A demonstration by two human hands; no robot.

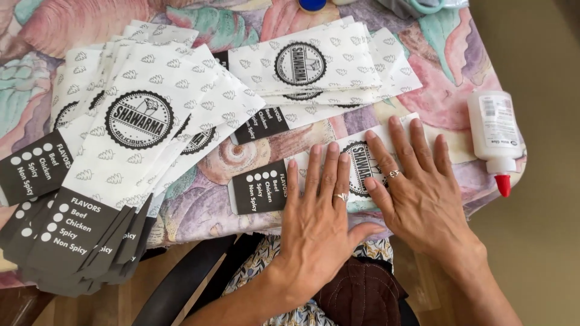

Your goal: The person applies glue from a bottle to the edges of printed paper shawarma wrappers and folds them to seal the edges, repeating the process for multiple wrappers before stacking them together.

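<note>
Paper sleeve (275,187) lies under both flat, spread hands (368,199); sleeve stacks (139,121) left, glue bottle (494,136) right.

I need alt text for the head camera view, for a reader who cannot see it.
Both hands, left hand and right hand, press flat on a white printed paper sleeve on a flowered tablecloth. A large fan of matching sleeves lies to the left, a smaller stack lies behind, and a glue bottle lies on its side at the right.
</note>
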